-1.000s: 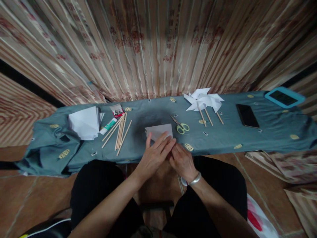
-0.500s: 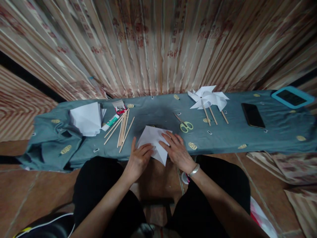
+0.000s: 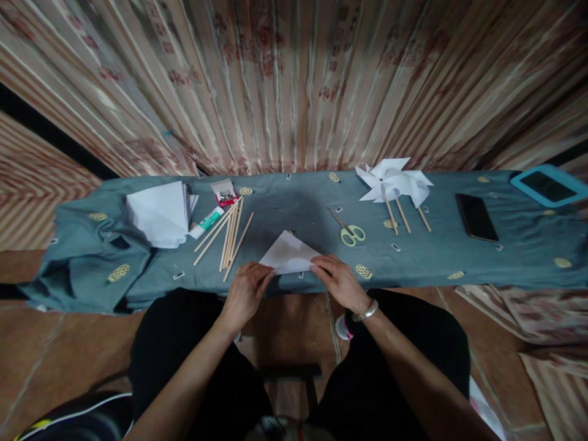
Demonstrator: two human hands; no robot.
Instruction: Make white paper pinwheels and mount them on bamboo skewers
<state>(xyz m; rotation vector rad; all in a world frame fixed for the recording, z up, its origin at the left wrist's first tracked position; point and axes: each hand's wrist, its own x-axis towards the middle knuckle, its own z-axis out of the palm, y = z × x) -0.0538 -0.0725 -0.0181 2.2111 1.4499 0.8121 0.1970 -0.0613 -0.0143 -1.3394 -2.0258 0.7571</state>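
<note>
A white sheet of paper (image 3: 289, 252), folded into a triangle with its point away from me, lies at the near edge of the cloth. My left hand (image 3: 248, 288) pinches its left corner between thumb and fingers. On the opposite corner, my right hand (image 3: 342, 283) is closed the same way; a silver bracelet circles that wrist. Just beyond the right hand rest green-handled scissors (image 3: 351, 235), blades pointing away. Several wooden sticks (image 3: 232, 236) lie in a loose bunch to the left of the paper.
A blue-grey cloth (image 3: 298, 208) covers the narrow table. Leftward are a paper stack (image 3: 158, 214), a glue tube (image 3: 206, 222) and a small red-and-white box (image 3: 225, 193) of metal pieces. Rightward lie paper pinwheels (image 3: 390, 180), a phone (image 3: 476, 217) and a blue-framed device (image 3: 551, 185). A curtain (image 3: 294, 86) hangs behind.
The paper has gone from a wider sheet with a corner toward me to a folded triangle. Both hands have shifted from its surface to its two side corners.
</note>
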